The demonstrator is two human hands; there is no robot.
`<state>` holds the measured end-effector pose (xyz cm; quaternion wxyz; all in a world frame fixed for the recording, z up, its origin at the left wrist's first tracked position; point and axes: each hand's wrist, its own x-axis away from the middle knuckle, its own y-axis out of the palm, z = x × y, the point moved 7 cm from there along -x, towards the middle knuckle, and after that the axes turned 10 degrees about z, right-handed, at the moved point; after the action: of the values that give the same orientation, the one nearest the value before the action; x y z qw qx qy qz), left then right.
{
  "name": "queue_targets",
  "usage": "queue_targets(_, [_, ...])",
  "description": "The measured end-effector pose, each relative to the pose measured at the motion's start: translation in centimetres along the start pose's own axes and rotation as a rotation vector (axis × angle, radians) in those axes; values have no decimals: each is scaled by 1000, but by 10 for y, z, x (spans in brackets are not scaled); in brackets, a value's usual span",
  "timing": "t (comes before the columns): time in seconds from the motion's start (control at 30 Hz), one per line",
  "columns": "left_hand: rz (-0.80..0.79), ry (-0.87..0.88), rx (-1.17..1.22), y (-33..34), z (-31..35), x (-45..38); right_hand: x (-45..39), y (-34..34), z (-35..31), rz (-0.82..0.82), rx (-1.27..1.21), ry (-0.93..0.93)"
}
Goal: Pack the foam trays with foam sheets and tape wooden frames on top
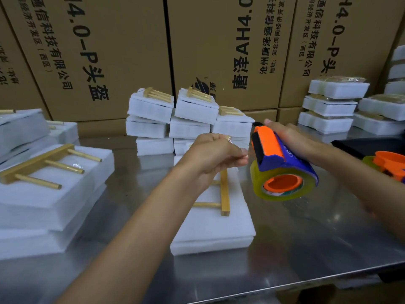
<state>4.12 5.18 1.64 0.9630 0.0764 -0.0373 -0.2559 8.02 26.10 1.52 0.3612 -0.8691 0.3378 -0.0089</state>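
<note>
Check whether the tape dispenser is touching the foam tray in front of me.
Apart. The head view shows the tape dispenser gripped in the right hand and held in the air, right of the foam tray, steel table visible beneath it.

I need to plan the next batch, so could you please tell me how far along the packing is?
Done: taped packs stacked at the far right. In hand: the right hand holds the tape dispenser while the left hand pinches its tape end above the centre foam tray, whose wooden frame looks untaped. Left: the middle stacks and the left trays.
</note>
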Motion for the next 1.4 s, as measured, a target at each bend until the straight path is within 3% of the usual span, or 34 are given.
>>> queue_targets(0.1, [56, 32, 8, -5, 6, -2, -4, -9, -1, 120, 182, -41])
queue_targets(0.27, [60, 46, 9, -15, 12, 0, -4, -19, -6, 162, 286, -61])
queue_targets(0.6, [254, 7, 90, -138, -2, 2, -11, -49, 36, 127, 592, -70])
queue_targets(0.87, [412, -27, 93, -227, -25, 6, -5, -22, 22, 57, 742, -189])
queue_targets(1.03, [466, 48, -144, -258, -39, 14, 2, -34, 49, 42, 861, -151])
queue_targets(1.2, [524, 119, -362, -246, -47, -4, 0, -30, 53, -8, 968, -162])
queue_targets(1.4, [574, 144, -790, -216, -82, -19, 10, -9, 53, -7, 1007, -222])
